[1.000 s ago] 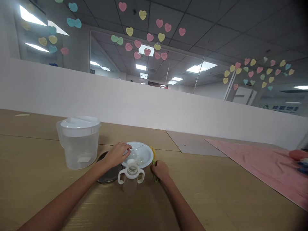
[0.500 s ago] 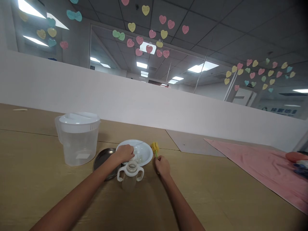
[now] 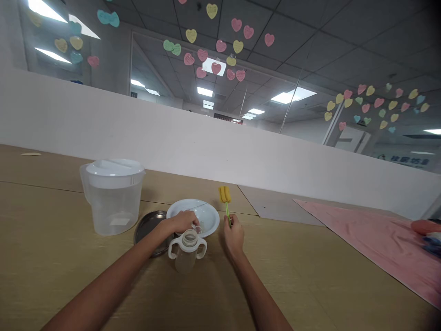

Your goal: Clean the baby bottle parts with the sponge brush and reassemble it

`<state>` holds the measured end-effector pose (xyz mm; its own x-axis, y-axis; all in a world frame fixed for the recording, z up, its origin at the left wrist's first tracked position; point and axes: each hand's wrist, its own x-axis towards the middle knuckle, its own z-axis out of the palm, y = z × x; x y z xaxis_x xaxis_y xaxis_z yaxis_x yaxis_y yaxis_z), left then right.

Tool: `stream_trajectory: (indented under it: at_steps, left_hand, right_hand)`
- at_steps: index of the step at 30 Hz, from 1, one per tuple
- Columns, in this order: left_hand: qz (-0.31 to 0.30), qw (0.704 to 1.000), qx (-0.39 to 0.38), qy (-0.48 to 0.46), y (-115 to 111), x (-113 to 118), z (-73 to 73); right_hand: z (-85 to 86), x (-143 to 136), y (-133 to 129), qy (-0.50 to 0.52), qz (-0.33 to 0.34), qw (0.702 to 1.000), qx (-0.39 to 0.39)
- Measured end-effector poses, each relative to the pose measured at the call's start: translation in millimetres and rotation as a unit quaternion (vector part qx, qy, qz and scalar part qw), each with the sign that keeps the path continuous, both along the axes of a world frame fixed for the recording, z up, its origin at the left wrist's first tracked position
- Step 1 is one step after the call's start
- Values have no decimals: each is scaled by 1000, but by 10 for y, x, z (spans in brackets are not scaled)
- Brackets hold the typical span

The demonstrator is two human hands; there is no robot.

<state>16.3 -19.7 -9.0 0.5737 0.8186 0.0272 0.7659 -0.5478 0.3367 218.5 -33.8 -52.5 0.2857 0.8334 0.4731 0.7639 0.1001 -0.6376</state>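
Brush [image 3: 225, 202] in my right hand [image 3: 234, 233], left hand [image 3: 185, 221] over bowl [image 3: 211, 219].
Right closed on handle, sponge toward 11 o'clock; left curled, can't tell if gripping; bottle [image 3: 186, 258] at right's 8 o'clock.

Your tabletop [image 3: 296, 271] carries the pitcher [image 3: 115, 197] toward its left edge, with the metal plate [image 3: 149, 225], white bowl [image 3: 210, 218] and handled bottle [image 3: 186, 257] nearer the middle.

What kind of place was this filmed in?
Likely an office or training room: glass panels dotted with heart-shaped notes, bright ceiling lights seen through them, and a long wooden-toned table.
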Motion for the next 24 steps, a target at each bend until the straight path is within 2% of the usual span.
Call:
stream_trajectory:
  at_steps: [7, 15, 20, 24]
  left_hand:
    - [-15, 999, 32, 36, -94, 13, 110]
    - [-4, 999, 36, 23, -44, 5, 47]
    - [19, 994, 86, -70, 13, 7, 31]
    - [59, 968, 149, -195, 65, 18, 78]
  right_hand:
    - [5, -58, -48, -5, 96, 992, 81]
    - [44, -82, -80, -28, 125, 987, 93]
    - [11, -43, -63, -31, 109, 990, 86]
    - [3, -66, -94, -61, 122, 986, 95]
